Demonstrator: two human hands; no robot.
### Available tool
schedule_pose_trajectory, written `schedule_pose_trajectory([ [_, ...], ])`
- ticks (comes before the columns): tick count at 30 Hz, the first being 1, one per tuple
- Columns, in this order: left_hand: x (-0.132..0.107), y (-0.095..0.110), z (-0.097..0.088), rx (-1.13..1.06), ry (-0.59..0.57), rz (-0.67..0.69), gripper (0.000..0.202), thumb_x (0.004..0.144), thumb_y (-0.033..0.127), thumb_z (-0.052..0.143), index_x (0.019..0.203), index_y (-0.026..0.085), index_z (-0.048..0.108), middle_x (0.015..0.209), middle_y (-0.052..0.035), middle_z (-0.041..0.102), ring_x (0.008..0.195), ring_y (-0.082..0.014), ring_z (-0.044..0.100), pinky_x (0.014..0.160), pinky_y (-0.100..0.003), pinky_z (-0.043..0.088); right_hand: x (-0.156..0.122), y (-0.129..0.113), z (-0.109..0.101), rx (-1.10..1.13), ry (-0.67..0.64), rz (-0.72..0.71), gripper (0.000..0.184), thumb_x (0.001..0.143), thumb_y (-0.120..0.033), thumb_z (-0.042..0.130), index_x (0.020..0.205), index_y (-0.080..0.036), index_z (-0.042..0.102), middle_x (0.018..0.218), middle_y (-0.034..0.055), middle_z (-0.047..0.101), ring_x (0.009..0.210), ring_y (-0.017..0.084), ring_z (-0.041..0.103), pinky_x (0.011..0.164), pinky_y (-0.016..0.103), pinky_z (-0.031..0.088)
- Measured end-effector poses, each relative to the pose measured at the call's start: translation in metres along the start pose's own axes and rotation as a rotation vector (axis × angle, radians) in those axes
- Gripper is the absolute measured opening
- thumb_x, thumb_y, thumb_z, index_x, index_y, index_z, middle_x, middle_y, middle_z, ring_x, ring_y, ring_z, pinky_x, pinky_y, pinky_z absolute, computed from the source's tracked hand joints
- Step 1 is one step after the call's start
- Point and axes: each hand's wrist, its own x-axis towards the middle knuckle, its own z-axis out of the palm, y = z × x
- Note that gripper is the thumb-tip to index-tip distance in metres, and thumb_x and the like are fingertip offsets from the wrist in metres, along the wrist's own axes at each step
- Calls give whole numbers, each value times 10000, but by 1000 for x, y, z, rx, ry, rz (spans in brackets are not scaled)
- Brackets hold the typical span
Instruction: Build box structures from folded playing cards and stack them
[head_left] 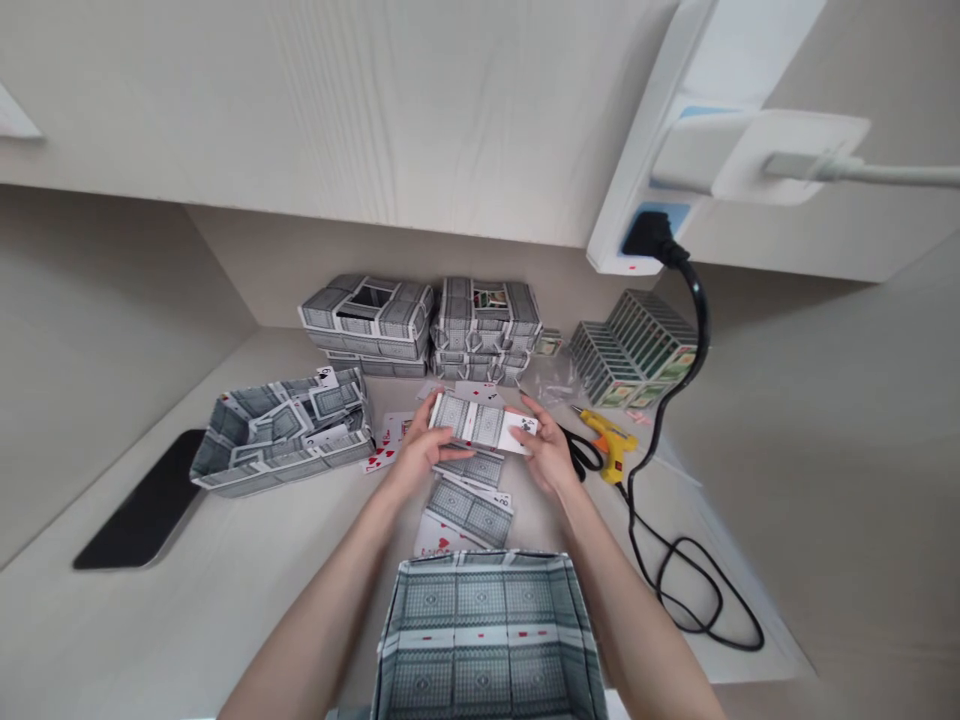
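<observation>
As we sweep in from the left, a flat black slab (139, 502) sits on the pale wood-grain desk (225, 610), and next comes a shallow tray of glossy grey-backed playing cards (281, 440), its walls stiff and angular. Dead centre, the left hand (424, 450) and the right hand (549, 448) are both curled closed, fingertips gripping either end of a slim rectangular packet of cards (469, 422), held over loose cards (469, 510) lying flat on the desk. Behind them rise blocky stacks of card-built boxes (367, 320). Nearest us, an open square box of the same cards (487, 630) gapes at the bottom edge. Over to the right, black-handled scissors (579, 450) lie beside a yellow plastic glue gun (611, 440), with ribbed rows of green-and-white card packs (634, 350) beyond, and a smooth black cable (675, 590) loops down from a white power strip (645, 200).
</observation>
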Motion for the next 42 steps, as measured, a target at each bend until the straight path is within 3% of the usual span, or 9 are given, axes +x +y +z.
schedule_pose_trajectory([
  [3, 4, 2, -3, 125, 160, -13, 569, 638, 310, 676, 1179, 233, 517, 1023, -48, 637, 828, -194, 632, 702, -349, 536, -2, -2, 2, -58, -56, 38, 661, 547, -223, 766, 1158, -246, 515, 940, 28, 695, 746, 191, 645, 651, 308, 512],
  [5, 6, 2, -4, 270, 177, -7, 463, 573, 319, 735, 1003, 179, 635, 970, -61, 667, 829, -192, 630, 742, -314, 510, -4, -2, 4, -95, -86, 47, 605, 558, -238, 759, 1124, -246, 544, 924, 26, 699, 742, 188, 642, 654, 305, 507],
  [12, 8, -9, -3, 324, 263, -93, 393, 406, 295, 814, 741, 138, 681, 743, -49, 697, 691, -189, 628, 676, -303, 499, -7, 2, 8, -134, -123, 55, 463, 581, -278, 744, 1023, -240, 612, 955, 33, 694, 825, 209, 639, 734, 341, 502],
  [17, 8, -9, 0, 287, 317, -77, 399, 408, 282, 811, 750, 125, 680, 745, -52, 695, 685, -191, 630, 661, -305, 500, -6, 5, 8, -119, -126, 50, 437, 595, -278, 744, 1011, -230, 619, 943, 28, 695, 830, 190, 641, 749, 321, 504],
  [24, 7, -4, 3, 317, 413, -26, 321, 438, 234, 791, 723, 138, 677, 709, -39, 692, 637, -179, 621, 621, -290, 485, -4, 15, 6, -183, -93, 84, 300, 579, -340, 749, 797, -157, 653, 768, 34, 684, 707, 193, 640, 624, 354, 553],
  [30, 4, -9, 8, 451, 438, 61, 258, 491, 267, 761, 704, 155, 667, 659, -18, 667, 588, -158, 590, 571, -266, 458, -2, 24, 4, -237, -57, 21, 298, 621, -370, 711, 829, -174, 628, 853, 31, 677, 729, 197, 641, 617, 351, 563],
  [35, 4, -18, 10, 471, 482, 150, 249, 509, 304, 750, 699, 168, 662, 714, -24, 678, 672, -175, 611, 646, -281, 471, -7, 27, 9, -304, -25, -86, 300, 659, -447, 677, 830, -209, 619, 898, 37, 671, 782, 222, 645, 662, 364, 556],
  [40, 8, -22, 9, 133, 476, 3, 395, 468, 300, 786, 792, 123, 647, 785, -69, 698, 667, -183, 637, 658, -308, 494, -10, 8, 15, -33, -162, 71, 487, 742, -626, 495, 902, -189, 637, 959, 84, 667, 930, 246, 619, 769, 396, 522],
  [42, 9, -22, 9, 7, 433, -65, 437, 460, 294, 793, 824, 106, 640, 807, -89, 700, 662, -186, 645, 669, -325, 503, -9, 1, 15, 70, -184, 153, 450, 766, -589, 495, 957, -202, 622, 996, 76, 662, 964, 230, 605, 795, 394, 510],
])
